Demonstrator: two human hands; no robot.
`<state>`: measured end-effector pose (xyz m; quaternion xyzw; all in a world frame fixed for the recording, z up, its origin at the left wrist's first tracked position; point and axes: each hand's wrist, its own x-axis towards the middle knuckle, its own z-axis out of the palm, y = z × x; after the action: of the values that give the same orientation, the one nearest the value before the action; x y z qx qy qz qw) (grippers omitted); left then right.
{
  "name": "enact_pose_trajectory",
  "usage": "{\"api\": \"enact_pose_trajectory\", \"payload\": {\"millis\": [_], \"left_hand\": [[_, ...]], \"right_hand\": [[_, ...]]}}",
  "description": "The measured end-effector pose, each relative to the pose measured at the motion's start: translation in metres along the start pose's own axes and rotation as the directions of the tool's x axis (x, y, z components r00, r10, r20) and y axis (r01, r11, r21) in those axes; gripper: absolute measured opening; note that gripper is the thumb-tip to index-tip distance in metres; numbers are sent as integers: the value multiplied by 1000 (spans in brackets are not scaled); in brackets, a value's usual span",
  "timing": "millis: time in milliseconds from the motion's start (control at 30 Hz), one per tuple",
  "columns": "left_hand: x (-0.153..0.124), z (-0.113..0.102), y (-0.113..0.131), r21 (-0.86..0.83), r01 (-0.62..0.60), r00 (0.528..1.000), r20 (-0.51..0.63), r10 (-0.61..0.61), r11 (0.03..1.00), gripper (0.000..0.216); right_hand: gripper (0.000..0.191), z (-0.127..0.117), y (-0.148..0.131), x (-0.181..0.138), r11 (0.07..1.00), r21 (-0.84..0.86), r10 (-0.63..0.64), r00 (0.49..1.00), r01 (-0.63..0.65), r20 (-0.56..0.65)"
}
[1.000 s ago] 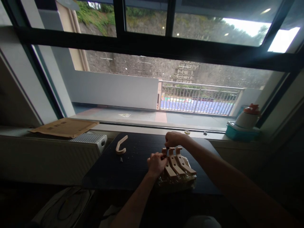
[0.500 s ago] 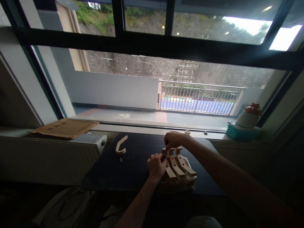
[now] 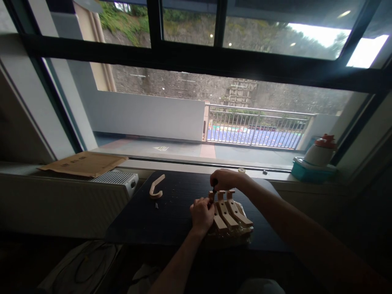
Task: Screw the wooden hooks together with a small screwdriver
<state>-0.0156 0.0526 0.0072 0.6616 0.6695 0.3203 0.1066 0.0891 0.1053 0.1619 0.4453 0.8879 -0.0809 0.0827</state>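
Three pale wooden hooks [image 3: 225, 214] sit side by side on a base wrapped in clear plastic [image 3: 234, 233]. My left hand [image 3: 202, 213] is closed at the leftmost hook, its fingers gripping the upper part and hiding some of it. Above it, my right hand [image 3: 225, 179] is wrapped round the dark handle of what looks like a screwdriver [image 3: 214, 187]. The tool stands nearly upright, its lower end beside my left fingertips; the tip is hidden. A loose wooden hook [image 3: 157, 188] lies on the left of the table, with small screws [image 3: 156, 206] below it.
The dark table [image 3: 174, 224] stands against the windowsill. A brown padded envelope [image 3: 84, 164] rests over the white radiator [image 3: 122, 178] at left. On the sill at right are a teal box [image 3: 312, 169] with a white bottle [image 3: 321, 152] on it, and a roll of tape [image 3: 241, 170].
My right hand has shifted slightly left and its grip has turned, showing more of the dark handle. My left hand and the wooden hooks stay in place.
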Motion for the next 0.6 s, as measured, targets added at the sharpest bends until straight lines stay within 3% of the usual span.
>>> {"api": "enact_pose_trajectory", "payload": {"millis": [167, 367, 600], "left_hand": [[-1, -3, 2, 8, -1, 1000, 22, 1, 1000, 17], [0, -2, 2, 9, 4, 999, 38, -4, 1000, 18], [2, 2, -2, -26, -6, 1000, 9, 6, 1000, 20]], "right_hand": [[29, 7, 1, 2, 992, 10, 127, 992, -127, -22], [26, -3, 3, -5, 998, 29, 52, 997, -51, -53], [29, -5, 1, -7, 988, -63, 140, 988, -144, -57]]}}
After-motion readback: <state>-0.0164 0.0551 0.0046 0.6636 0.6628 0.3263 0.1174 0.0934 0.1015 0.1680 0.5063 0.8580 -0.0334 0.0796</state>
